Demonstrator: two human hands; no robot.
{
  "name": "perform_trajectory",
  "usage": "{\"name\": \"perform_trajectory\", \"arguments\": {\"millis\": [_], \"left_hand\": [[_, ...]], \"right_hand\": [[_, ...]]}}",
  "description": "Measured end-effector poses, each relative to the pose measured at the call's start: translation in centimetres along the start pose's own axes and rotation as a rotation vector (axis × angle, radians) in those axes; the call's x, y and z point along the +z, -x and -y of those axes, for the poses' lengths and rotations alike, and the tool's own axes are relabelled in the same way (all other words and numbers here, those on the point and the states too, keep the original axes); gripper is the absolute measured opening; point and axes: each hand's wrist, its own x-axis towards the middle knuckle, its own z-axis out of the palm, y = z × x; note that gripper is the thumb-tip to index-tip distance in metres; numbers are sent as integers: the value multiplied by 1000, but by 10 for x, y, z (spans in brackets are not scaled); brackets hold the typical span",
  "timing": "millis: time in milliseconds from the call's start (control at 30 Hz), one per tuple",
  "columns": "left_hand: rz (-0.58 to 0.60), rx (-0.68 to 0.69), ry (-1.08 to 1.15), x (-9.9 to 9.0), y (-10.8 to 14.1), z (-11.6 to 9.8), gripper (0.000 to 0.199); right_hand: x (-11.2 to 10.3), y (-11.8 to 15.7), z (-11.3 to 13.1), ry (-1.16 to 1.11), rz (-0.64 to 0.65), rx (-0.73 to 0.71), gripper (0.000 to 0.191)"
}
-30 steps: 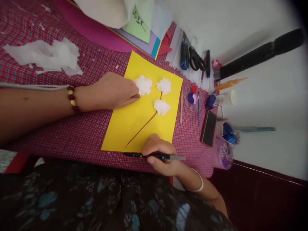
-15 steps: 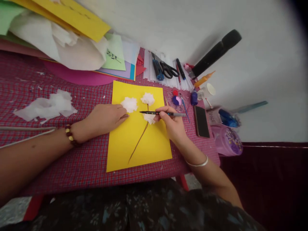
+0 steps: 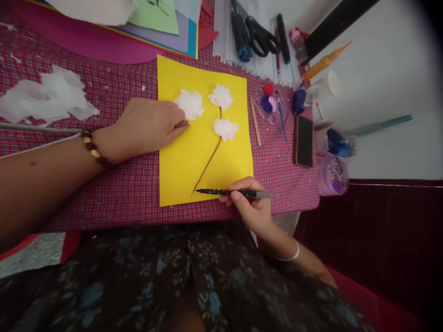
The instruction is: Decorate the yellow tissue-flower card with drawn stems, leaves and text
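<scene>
While the right hand (image 3: pixel 254 210) grips a pen (image 3: pixel 212 191), two flowers (image 3: pixel 221 97) on yellow paper (image 3: pixel 180 161) share a stem (image 3: pixel 207 163), a third (image 3: pixel 189 104) shows none; the left hand (image 3: pixel 148 123) has an unclear grasp.

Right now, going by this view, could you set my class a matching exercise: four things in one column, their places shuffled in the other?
Column one
1. Pen
2. Scissors
3. Phone
4. Left hand

Column two
A. On the checked cloth, near the purple tub
B. Across the yellow sheet's edge
C. In the right hand, tip by the brown stem's lower end
D. Beside the blue-handled tool

Pairs: 1-C, 2-D, 3-A, 4-B
</scene>
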Motion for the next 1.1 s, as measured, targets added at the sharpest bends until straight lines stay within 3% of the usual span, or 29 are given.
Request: {"name": "perform_trajectory", "arguments": {"millis": [133, 300, 533, 733, 967, 1100], "left_hand": [[-11, -44, 32, 4, -2, 0, 48], [-38, -57, 60, 8, -2, -1, 47], [-56, -37, 40, 5, 2, -2, 47], [-14, -57, 84, 2, 1, -3, 50], [7, -82, 86, 4, 1, -1, 51], [2, -75, 52, 6, 0, 0, 52]], "right_hand": [[6, 13, -12, 27, -89, -43, 12], [9, 13, -15, 37, -67, -112, 8], [7, 11, -12, 131, 104, -205, 1], [9, 15, -15, -16, -85, -83, 4], [6, 13, -12, -5, 8, -107, 10], [7, 12, -13, -31, -66, -53, 10]]}}
